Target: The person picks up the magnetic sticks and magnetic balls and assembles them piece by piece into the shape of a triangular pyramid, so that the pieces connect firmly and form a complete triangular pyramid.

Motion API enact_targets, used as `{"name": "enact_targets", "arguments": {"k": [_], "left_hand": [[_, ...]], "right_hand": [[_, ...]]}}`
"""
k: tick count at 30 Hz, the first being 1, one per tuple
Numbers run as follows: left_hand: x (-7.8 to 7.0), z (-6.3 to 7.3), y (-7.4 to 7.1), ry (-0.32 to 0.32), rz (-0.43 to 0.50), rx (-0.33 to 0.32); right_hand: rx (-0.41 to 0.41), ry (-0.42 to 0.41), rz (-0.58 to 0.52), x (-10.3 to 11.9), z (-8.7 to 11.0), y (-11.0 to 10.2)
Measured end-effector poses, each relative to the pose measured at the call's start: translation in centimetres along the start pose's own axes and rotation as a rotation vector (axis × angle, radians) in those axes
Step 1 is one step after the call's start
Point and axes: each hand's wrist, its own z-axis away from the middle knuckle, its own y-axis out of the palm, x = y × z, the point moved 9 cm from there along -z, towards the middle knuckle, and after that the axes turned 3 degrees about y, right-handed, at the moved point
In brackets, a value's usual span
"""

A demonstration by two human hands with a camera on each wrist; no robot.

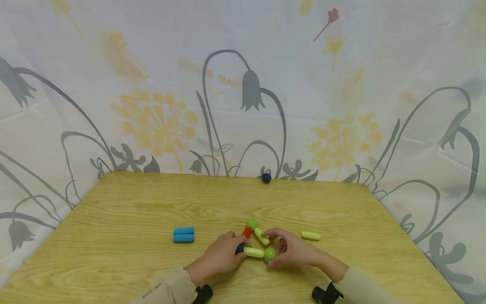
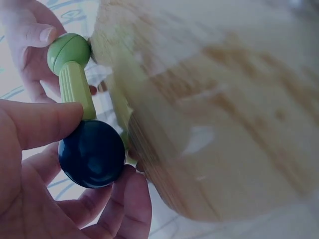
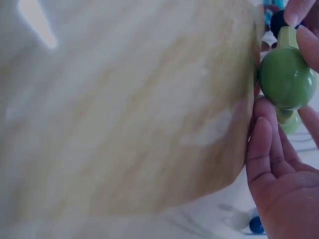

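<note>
On the table, rods and balls form a small triangular outline. My left hand (image 1: 225, 252) grips its dark blue ball (image 2: 92, 154) between the thumb and fingers. From that ball a yellow-green rod (image 1: 253, 252) runs to a green ball (image 3: 286, 77), which the thumb and fingers of my right hand (image 1: 294, 249) hold. A red rod (image 1: 247, 232), partly behind the left fingers, reaches a farther green ball (image 1: 252, 223). Another yellow-green rod (image 1: 261, 236) slants from that ball toward the right hand; whether its near end touches the nearer green ball is unclear.
Two blue rods (image 1: 184, 231) lie side by side left of the hands. A loose yellow-green rod (image 1: 310, 235) lies beyond the right hand, to its right. At the table's back edge sits another dark blue ball (image 1: 266, 177), before a flower-patterned cloth (image 1: 235, 126).
</note>
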Motion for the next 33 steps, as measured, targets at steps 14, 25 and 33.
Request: {"name": "enact_targets", "arguments": {"k": [14,25,33], "left_hand": [[0.0,0.2,-0.5,-0.011,0.023,0.008],[0.6,0.1,-0.5,-0.02,0.088,0.047],[1.6,0.1,0.3,-0.058,0.232,0.088]], "right_hand": [[0.084,-0.109,0.009,0.9,-0.8,0.3],[0.05,-0.133,0.003,1.1,-0.7,-0.3],[-0.065,-0.111,0.077,0.4,1.0,-2.2]]}}
